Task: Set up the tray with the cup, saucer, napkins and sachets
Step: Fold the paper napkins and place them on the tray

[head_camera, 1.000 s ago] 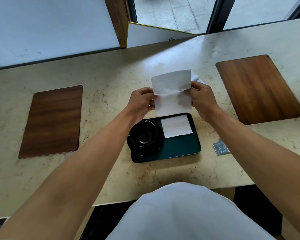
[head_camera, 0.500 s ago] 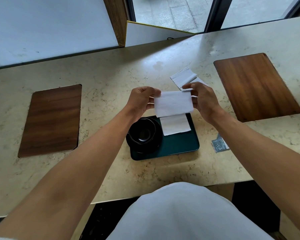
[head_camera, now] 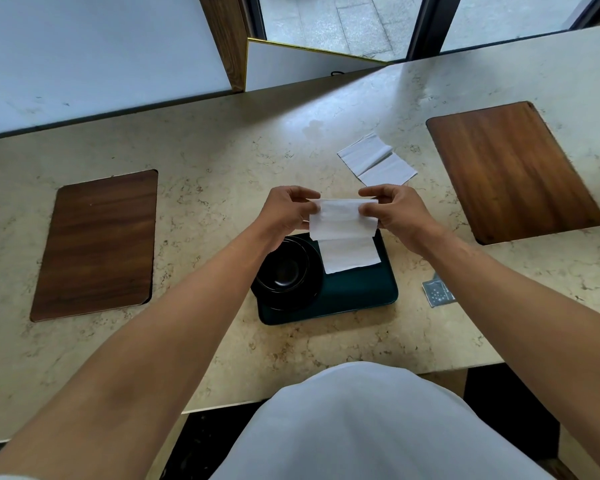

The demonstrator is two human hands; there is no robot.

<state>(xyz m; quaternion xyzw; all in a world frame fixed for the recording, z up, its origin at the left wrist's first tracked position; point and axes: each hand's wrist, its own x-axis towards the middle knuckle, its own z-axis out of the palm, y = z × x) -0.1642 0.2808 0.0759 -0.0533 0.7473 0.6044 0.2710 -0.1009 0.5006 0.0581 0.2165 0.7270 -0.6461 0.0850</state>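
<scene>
Both hands, left hand (head_camera: 284,213) and right hand (head_camera: 397,211), pinched a folded napkin (head_camera: 342,220) by its ends above the tray's (head_camera: 361,292) far edge, over another napkin (head_camera: 352,254) beside the cup (head_camera: 284,271).

The bench (head_camera: 222,140) is polished cream stone, veined and faintly glossy. Two inset panels (head_camera: 97,244) show smooth dark wood grain. The napkins (head_camera: 343,220) are soft matt white paper. The tray (head_camera: 361,292) looks matt dark green; the cup (head_camera: 284,271) is glossy black.

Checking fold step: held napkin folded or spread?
Folded: napkin hangs doubled from a top crease, pinched by left hand and right hand.
</scene>
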